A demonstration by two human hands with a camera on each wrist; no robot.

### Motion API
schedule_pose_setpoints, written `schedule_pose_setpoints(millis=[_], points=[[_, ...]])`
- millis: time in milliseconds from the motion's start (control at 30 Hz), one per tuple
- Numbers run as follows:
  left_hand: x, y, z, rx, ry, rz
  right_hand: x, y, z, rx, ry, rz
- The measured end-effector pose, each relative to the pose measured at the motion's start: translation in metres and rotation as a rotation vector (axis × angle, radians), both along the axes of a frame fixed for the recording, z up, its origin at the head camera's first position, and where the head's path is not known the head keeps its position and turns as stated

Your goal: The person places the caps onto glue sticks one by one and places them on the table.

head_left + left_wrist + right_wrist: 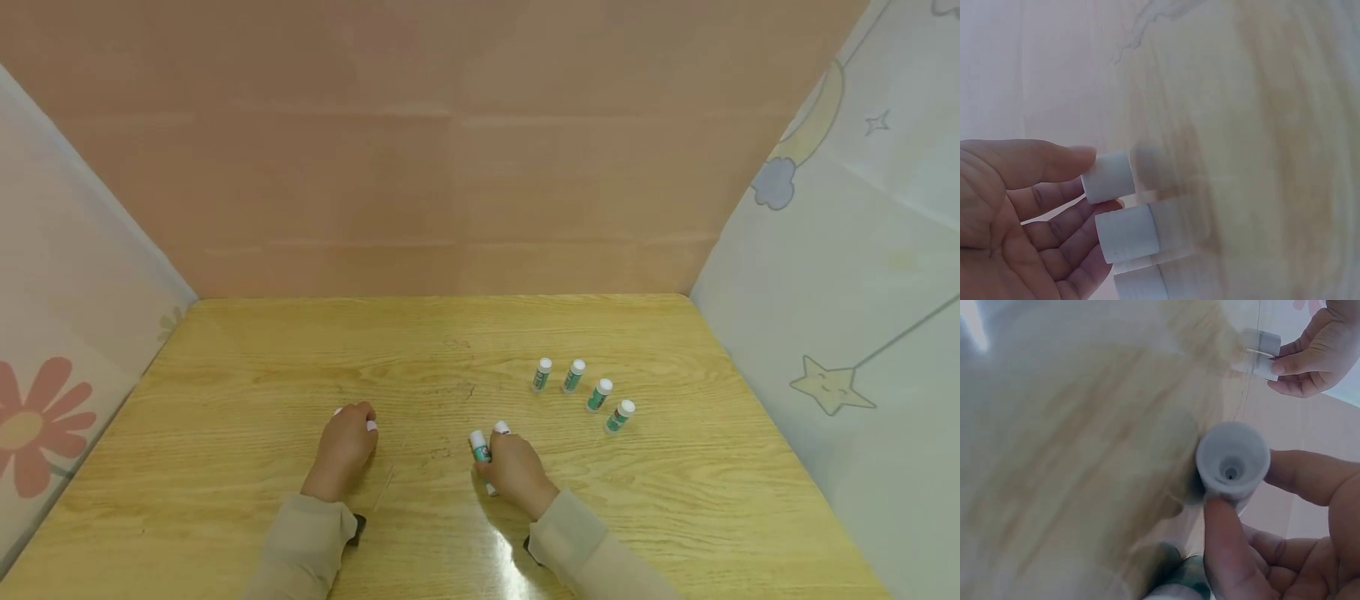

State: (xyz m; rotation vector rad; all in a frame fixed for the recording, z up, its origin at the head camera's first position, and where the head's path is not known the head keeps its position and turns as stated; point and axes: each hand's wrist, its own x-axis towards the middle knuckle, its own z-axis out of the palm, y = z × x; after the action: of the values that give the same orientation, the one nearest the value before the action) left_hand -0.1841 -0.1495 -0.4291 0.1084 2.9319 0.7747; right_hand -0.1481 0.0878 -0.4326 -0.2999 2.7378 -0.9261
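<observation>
My left hand is low over the left-middle of the table. In the left wrist view its thumb and fingers pinch a small white cap, with a second white cap and a third in a row beside it. My right hand holds a glue stick with a white cap and green label, tilted. Its white hollow base faces the camera in the right wrist view. Another glue stick stands just beyond that hand, mostly hidden by it.
Several capped glue sticks stand upright in a slanting line to the right. The wooden table is glossy. A brown panel rises behind it, and patterned walls border both sides.
</observation>
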Motion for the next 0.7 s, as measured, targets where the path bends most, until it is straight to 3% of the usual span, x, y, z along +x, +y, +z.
schedule_pose_setpoints(millis=[400, 700], points=[[0.0017, 0.0009, 0.0048, 0.019, 0.024, 0.007, 0.0023, 0.0018, 0.0041, -0.047, 0.002, 0.002], [0.0041, -0.0011, 0.0058, 0.024, 0.0, 0.015, 0.0024, 0.003, 0.0042, -0.056, 0.008, -0.007]])
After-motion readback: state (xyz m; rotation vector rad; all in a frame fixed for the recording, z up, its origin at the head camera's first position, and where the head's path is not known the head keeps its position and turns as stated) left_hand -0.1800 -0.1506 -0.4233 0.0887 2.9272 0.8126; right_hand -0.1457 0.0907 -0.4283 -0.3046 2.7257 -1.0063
